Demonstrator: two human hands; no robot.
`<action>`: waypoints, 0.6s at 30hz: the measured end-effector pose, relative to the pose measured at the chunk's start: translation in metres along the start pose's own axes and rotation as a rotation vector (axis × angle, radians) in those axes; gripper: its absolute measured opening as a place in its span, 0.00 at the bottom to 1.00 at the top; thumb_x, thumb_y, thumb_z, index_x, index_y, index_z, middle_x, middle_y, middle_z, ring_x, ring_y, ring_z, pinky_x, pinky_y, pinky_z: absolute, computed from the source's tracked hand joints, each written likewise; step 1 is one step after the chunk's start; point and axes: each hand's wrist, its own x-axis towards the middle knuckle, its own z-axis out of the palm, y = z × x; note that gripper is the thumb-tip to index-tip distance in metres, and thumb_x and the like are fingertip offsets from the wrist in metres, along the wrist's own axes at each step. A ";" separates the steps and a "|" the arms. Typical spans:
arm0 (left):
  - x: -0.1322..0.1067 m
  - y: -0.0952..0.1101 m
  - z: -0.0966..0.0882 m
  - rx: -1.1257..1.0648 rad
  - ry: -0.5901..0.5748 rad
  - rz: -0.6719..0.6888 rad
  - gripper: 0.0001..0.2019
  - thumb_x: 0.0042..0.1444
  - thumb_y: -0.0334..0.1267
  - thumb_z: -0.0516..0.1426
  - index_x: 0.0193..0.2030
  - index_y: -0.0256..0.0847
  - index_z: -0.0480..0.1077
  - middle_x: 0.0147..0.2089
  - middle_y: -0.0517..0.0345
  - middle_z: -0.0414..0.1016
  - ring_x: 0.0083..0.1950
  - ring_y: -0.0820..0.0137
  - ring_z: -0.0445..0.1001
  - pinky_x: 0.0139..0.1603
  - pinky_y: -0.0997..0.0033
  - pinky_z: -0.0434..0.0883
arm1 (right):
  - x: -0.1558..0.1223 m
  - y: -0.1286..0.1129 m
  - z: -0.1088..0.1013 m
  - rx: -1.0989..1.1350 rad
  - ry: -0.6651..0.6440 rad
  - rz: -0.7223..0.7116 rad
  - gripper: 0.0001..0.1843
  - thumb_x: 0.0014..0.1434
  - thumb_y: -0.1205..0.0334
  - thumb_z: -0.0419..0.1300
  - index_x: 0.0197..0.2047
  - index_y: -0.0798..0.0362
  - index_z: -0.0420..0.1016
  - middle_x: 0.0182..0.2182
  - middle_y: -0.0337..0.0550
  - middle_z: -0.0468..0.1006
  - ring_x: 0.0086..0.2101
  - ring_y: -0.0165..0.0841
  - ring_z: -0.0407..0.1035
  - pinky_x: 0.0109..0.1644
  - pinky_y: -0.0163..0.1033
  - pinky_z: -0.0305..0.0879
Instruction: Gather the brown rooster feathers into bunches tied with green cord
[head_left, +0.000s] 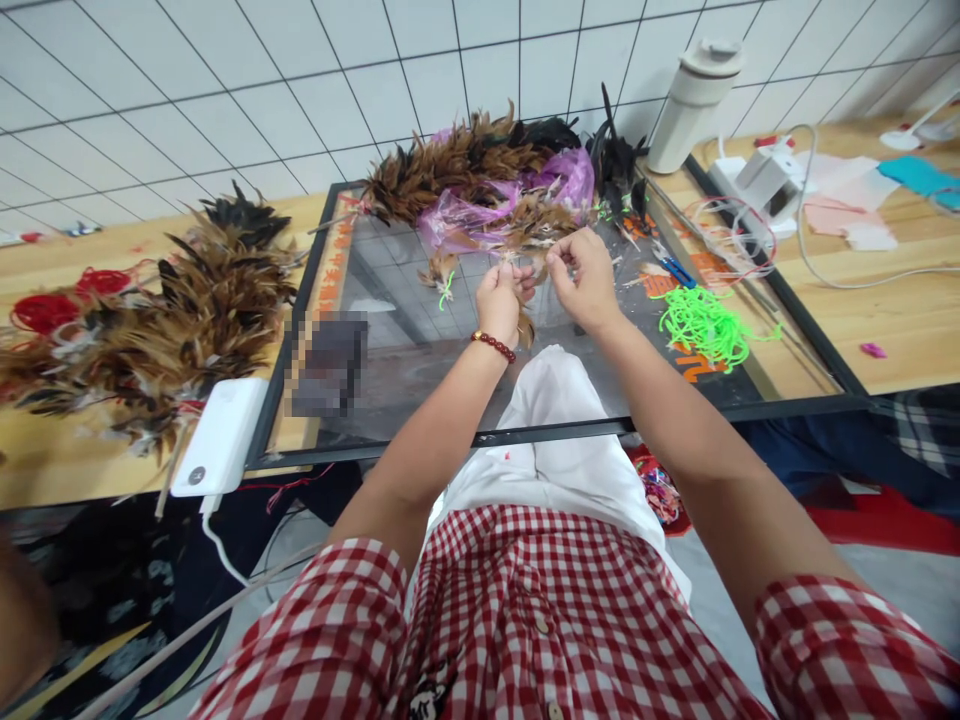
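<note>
My left hand (pixel 501 303), with a dark red bead bracelet, is closed on a small bunch of brown feathers (pixel 526 328), whose tips hang below the fingers. Just to its right, the fingers of my right hand (pixel 585 278) are pinched together beside the bunch; what lies between them is too small to make out. Behind both hands is a pile of loose brown feathers (pixel 536 222) on crumpled purple plastic (pixel 469 215). A small feather tuft tied with green cord (pixel 445 290) lies left of my left hand.
A glass panel (pixel 420 350) with a black frame lies under my hands. Bright green cords (pixel 701 325) and blue-handled snips (pixel 675 268) lie right. A long feather garland (pixel 457 165) and a white bottle (pixel 694 105) stand behind. More feathers (pixel 180 320) and a white power bank (pixel 217 437) are left.
</note>
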 end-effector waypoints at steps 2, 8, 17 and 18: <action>0.000 0.000 -0.001 -0.030 -0.072 -0.040 0.21 0.64 0.57 0.57 0.32 0.42 0.63 0.34 0.55 0.78 0.37 0.71 0.80 0.39 0.71 0.75 | 0.000 -0.005 -0.006 0.010 -0.023 -0.043 0.21 0.71 0.42 0.49 0.43 0.45 0.76 0.41 0.50 0.77 0.48 0.47 0.70 0.59 0.59 0.65; 0.001 -0.002 -0.001 -0.069 -0.125 0.015 0.21 0.66 0.57 0.56 0.32 0.42 0.65 0.32 0.57 0.73 0.35 0.72 0.77 0.38 0.69 0.74 | -0.003 -0.013 -0.014 0.075 -0.211 -0.135 0.24 0.65 0.34 0.56 0.34 0.45 0.76 0.34 0.48 0.78 0.43 0.45 0.71 0.55 0.56 0.66; -0.018 0.008 0.007 -0.213 -0.164 -0.073 0.18 0.66 0.50 0.59 0.30 0.41 0.66 0.25 0.66 0.63 0.25 0.80 0.67 0.32 0.78 0.70 | 0.006 0.003 -0.003 0.706 -0.112 0.238 0.35 0.49 0.23 0.66 0.36 0.50 0.76 0.29 0.39 0.74 0.30 0.30 0.65 0.36 0.38 0.63; -0.020 0.009 0.008 -0.228 -0.170 -0.092 0.18 0.66 0.49 0.60 0.30 0.41 0.66 0.25 0.66 0.63 0.25 0.81 0.67 0.32 0.79 0.69 | 0.007 0.004 -0.002 0.770 -0.118 0.259 0.34 0.46 0.25 0.69 0.34 0.51 0.76 0.28 0.38 0.73 0.29 0.28 0.63 0.35 0.37 0.62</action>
